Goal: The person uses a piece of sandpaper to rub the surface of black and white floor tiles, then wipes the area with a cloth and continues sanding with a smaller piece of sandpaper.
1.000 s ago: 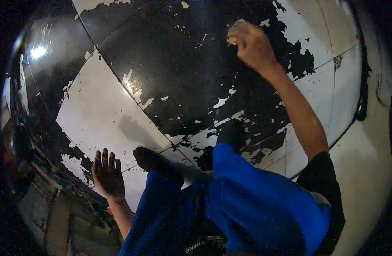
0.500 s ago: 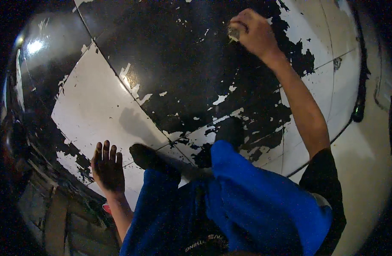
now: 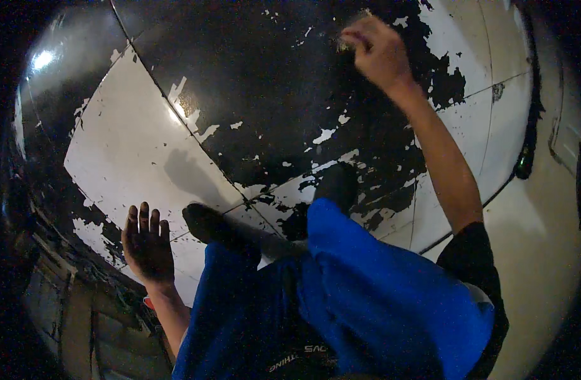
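Wad (image 3: 345,45), blurred, sits pinched in the right hand (image 3: 384,58), apparently for pressure on the tiled floor (image 3: 116,142), inside its right edge; left hand (image 3: 149,248) spreads empty near the left edge, perhaps for balance

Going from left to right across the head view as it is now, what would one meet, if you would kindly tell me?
Bright glare spot, open left hand, dark-covered left foot, dark-covered right foot, right hand, black right sleeve.
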